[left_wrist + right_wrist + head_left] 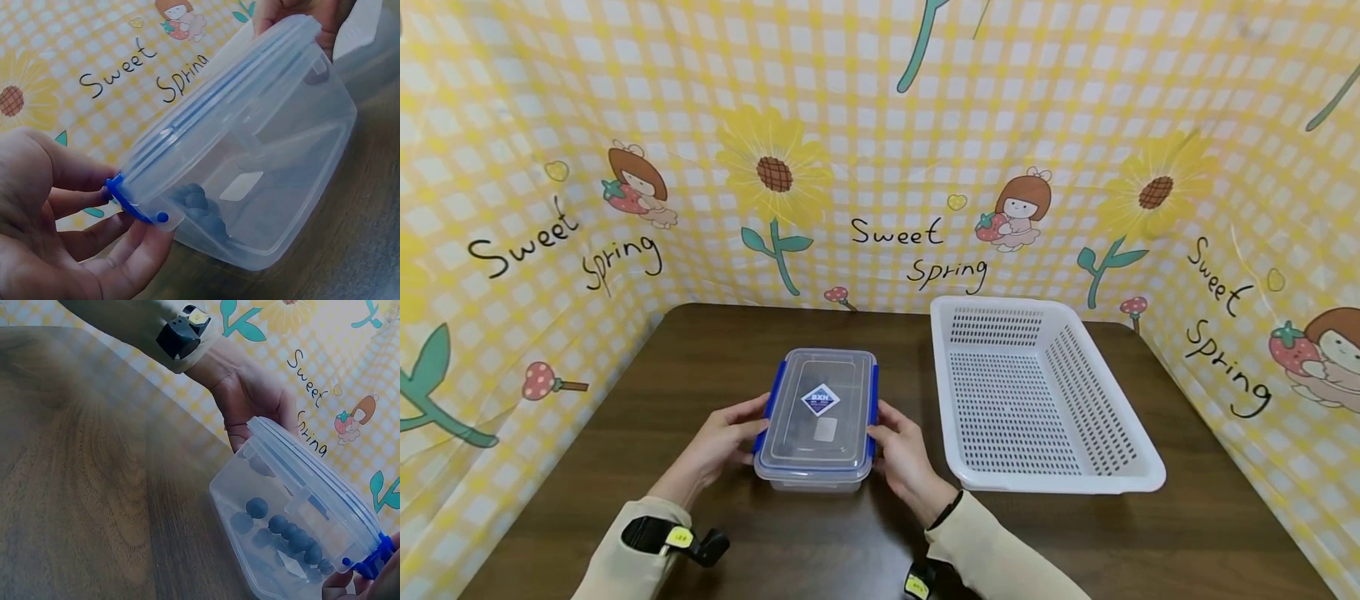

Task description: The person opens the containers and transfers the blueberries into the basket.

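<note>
Between both hands is a clear plastic food container (842, 367) with a transparent lid, blue side latches and a blue diamond label (820, 399). The left hand (722, 442) grips its left side, with thumb and fingers at the blue latch (131, 203). On the opposite side, the right hand (910, 458) holds the container by the other blue latch (375, 557). Several dark, round, berry-like balls (294, 537) lie inside, seen through the wall. The lid sits on the container. Whether the latches are fastened is hard to tell.
A white perforated plastic basket (951, 417) stands on the dark wooden table (715, 342), right of the container. Yellow-and-white checked cloth (880, 150) with printed flowers and lettering encloses the back and sides. Each sleeve has a black wrist strap (647, 534).
</note>
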`<state>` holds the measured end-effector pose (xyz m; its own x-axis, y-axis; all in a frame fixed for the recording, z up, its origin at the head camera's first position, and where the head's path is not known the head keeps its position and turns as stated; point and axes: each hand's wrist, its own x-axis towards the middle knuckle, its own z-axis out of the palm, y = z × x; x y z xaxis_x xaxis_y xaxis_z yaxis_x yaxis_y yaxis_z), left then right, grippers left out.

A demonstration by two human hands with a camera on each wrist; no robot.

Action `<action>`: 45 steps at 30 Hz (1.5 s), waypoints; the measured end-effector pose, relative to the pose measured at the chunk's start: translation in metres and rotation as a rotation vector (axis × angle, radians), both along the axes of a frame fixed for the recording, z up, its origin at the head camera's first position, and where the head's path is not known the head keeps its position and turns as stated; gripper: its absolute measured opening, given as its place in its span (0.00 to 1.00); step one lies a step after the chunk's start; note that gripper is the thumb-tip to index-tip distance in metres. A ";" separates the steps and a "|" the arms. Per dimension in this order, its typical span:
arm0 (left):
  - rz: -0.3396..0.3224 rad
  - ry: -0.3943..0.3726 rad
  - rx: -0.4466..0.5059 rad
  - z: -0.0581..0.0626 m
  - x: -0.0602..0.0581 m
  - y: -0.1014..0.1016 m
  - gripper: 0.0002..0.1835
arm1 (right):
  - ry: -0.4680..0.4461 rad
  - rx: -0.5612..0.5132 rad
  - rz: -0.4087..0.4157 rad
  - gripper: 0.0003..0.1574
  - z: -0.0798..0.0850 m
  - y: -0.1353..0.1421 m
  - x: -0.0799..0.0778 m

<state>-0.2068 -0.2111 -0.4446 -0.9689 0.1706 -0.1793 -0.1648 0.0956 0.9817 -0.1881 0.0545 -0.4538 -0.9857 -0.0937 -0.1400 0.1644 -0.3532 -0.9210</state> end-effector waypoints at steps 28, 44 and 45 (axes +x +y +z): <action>0.045 -0.030 -0.019 0.001 -0.005 0.001 0.35 | 0.062 0.137 -0.127 0.31 0.002 -0.017 -0.002; 0.033 0.003 -0.021 -0.002 -0.005 -0.002 0.35 | 0.005 0.061 -0.092 0.33 -0.007 -0.007 -0.001; 0.032 0.004 -0.019 -0.002 -0.005 -0.002 0.36 | 0.004 0.047 -0.076 0.34 -0.008 -0.005 -0.002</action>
